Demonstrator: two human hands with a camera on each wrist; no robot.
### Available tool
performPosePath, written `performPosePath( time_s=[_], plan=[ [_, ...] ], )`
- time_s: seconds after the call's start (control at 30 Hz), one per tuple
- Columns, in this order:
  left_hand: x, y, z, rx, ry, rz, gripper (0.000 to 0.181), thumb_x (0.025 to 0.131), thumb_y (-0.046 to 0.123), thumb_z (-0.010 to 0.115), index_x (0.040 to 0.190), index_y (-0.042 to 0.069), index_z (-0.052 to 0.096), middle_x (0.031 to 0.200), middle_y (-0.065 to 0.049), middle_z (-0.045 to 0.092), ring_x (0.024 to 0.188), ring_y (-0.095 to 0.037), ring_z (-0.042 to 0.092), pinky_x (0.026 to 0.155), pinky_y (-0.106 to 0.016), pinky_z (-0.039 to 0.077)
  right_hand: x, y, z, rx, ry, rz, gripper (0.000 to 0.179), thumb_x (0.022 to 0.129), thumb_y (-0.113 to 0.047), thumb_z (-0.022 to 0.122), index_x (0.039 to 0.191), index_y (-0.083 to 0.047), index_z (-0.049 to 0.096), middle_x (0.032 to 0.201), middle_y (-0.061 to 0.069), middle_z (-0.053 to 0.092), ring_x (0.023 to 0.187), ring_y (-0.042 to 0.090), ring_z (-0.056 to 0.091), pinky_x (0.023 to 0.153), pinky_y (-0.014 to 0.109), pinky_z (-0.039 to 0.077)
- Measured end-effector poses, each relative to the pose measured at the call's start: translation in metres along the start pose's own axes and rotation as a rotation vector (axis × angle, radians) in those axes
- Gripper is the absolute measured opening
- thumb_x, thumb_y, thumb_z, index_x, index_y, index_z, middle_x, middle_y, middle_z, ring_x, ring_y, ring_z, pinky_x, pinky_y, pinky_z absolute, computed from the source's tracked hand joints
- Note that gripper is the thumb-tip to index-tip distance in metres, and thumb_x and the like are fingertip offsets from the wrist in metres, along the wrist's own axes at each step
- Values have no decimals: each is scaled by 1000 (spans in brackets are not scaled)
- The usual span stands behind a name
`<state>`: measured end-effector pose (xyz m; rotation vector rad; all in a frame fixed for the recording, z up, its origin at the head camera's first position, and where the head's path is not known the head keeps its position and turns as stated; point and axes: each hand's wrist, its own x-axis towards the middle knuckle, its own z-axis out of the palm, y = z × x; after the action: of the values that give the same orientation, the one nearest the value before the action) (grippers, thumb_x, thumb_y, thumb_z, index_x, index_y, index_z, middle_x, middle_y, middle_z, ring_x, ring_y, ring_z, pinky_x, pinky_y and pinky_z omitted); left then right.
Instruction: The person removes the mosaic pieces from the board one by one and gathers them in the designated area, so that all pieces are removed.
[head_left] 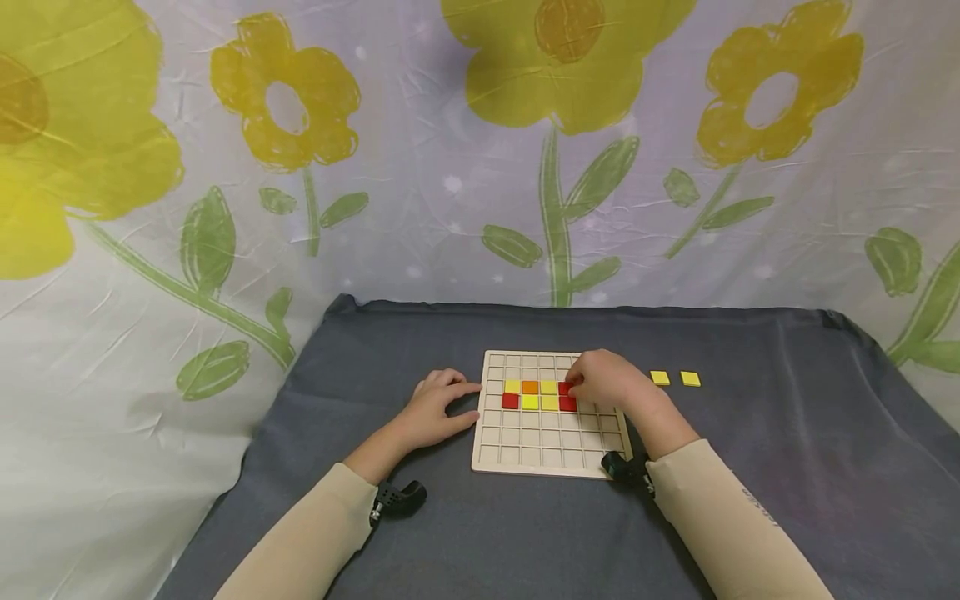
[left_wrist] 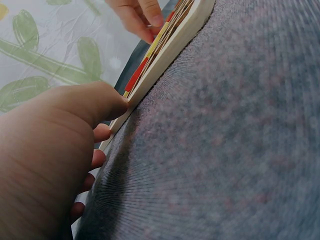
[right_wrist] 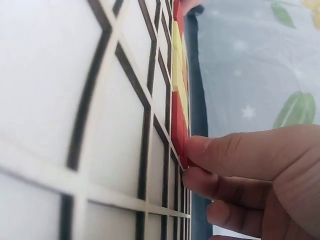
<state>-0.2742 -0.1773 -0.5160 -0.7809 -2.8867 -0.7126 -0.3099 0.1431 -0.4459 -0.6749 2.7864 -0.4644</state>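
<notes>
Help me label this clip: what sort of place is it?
Probably a staged indoor tabletop: a flower-printed backdrop hangs behind a dark grey cloth with a gridded board on it.

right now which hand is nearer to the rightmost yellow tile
Right. The right hand pinches a red tile on the board, left of the rightmost yellow tile; the left hand touches the board's left edge, farther off.
</notes>
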Motion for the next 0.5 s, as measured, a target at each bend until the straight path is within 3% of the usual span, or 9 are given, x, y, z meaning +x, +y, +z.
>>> performPosePath(
  time_s=[0.27, 0.5],
  plan=[
    [0, -1, 0, -2, -5, -6, 49, 96, 37, 72, 141, 19, 65, 125, -2, 54, 121, -26, 43, 99, -48, 35, 1, 3, 2, 25, 23, 17, 16, 94, -21, 76, 105, -9, 76, 94, 2, 67, 85, 21, 59, 83, 42, 52],
    [0, 0, 1, -3, 0, -5, 49, 96, 36, 73, 141, 18, 66, 125, -2, 54, 122, -26, 43, 99, -48, 35, 3, 5, 1, 70, 21, 22, 15, 91, -17, 80, 103, -9, 75, 92, 1, 66, 84, 21, 58, 82, 41, 51]
  ],
)
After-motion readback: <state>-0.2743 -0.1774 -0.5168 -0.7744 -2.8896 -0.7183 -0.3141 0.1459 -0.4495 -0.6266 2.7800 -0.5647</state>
